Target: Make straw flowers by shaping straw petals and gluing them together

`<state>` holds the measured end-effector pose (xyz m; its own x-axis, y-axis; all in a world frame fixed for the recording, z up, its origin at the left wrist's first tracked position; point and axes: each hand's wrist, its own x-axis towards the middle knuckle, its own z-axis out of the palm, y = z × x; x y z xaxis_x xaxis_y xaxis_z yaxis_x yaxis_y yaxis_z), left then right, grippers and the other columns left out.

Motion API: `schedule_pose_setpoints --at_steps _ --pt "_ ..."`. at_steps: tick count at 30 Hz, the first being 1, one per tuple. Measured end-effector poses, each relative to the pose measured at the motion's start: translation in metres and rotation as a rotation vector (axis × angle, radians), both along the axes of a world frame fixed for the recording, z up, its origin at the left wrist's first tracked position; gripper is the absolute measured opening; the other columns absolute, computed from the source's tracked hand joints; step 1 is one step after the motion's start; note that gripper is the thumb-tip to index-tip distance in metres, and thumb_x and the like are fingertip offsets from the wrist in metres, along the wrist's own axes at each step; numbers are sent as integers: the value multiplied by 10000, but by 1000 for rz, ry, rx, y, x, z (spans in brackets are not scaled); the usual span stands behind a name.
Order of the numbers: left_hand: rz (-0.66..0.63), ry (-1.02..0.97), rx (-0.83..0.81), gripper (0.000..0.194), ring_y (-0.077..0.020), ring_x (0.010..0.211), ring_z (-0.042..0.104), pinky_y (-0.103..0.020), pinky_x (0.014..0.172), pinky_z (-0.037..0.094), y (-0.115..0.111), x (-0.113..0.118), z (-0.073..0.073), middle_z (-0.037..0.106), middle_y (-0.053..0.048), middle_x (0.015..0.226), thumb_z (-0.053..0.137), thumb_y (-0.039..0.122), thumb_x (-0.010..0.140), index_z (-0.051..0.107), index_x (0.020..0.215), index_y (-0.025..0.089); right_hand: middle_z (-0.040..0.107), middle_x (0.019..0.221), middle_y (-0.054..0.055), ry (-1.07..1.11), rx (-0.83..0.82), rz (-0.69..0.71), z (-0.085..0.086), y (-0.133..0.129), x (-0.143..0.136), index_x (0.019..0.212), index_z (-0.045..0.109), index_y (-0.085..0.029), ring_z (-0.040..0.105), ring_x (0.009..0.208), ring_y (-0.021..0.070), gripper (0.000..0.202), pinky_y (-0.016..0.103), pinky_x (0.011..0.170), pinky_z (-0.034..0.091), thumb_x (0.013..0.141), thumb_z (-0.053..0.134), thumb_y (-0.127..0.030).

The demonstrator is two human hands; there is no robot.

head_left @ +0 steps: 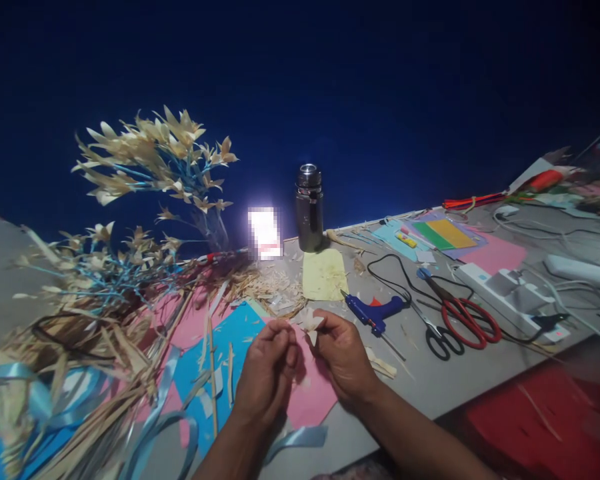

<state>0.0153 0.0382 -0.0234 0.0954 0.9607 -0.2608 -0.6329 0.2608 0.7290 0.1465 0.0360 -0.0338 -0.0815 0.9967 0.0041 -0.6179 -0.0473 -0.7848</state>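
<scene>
Low at the centre of the frame, two bare hands meet over a pink paper sheet [310, 397] on the grey worktable [460, 387]. The right hand [343, 353] pinches one small pale straw flower [310, 323] between thumb and fingertips, lifted just above the sheet. The left hand [270, 367] is curled, its fingertips drawn together just beside the flower at nine o'clock; whether it grips anything I cannot tell. At two o'clock from the hands lies one blue glue gun [375, 312], and further on, at three o'clock, one pair of red-handled scissors [455, 320]. One steel flask [309, 208] stands at twelve o'clock, with a yellow paper square [324, 275] before it. At ten o'clock, two sprays of straw flowers on blue stems [155, 160] rise above loose straw.
</scene>
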Motion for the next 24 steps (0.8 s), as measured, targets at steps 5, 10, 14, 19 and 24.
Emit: schedule_pose_setpoints --at_steps 5,10,14,19,24 --pt "87 -206 -96 202 -77 462 433 -188 429 379 11 -12 -1 530 44 611 739 126 791 556 720 173 559 853 3 -220 183 -97 -2 1 5 851 692 -183 501 804 149 120 258 753 439 888 741 -287" --pt "27 -210 -81 236 -75 408 389 -197 411 380 6 -10 3 445 66 512 713 159 830 536 676 180 526 813 -6 -365 274 -171 4 3 7 798 653 -188 491 772 152 129 269 736 412 914 662 -243" --pt "-14 -35 -82 240 -66 359 398 -187 368 375 -2 -1 -3 521 69 505 801 271 809 590 750 172 543 831 -4 -411 286 -215 6 2 7 805 655 -198 524 792 159 79 268 722 421 882 668 -194" --pt "-11 98 -58 296 -39 303 359 -166 317 347 -6 1 -2 605 56 511 886 305 710 661 822 151 565 805 -14 -403 267 -293 5 1 5 773 660 -209 544 759 153 93 265 687 429 810 693 -131" --pt "-38 49 1 283 -68 323 414 -173 326 381 -4 1 6 589 40 473 866 313 720 625 705 165 594 788 -15 -405 304 -338 11 2 7 739 676 -214 560 747 149 120 260 666 432 750 696 -97"
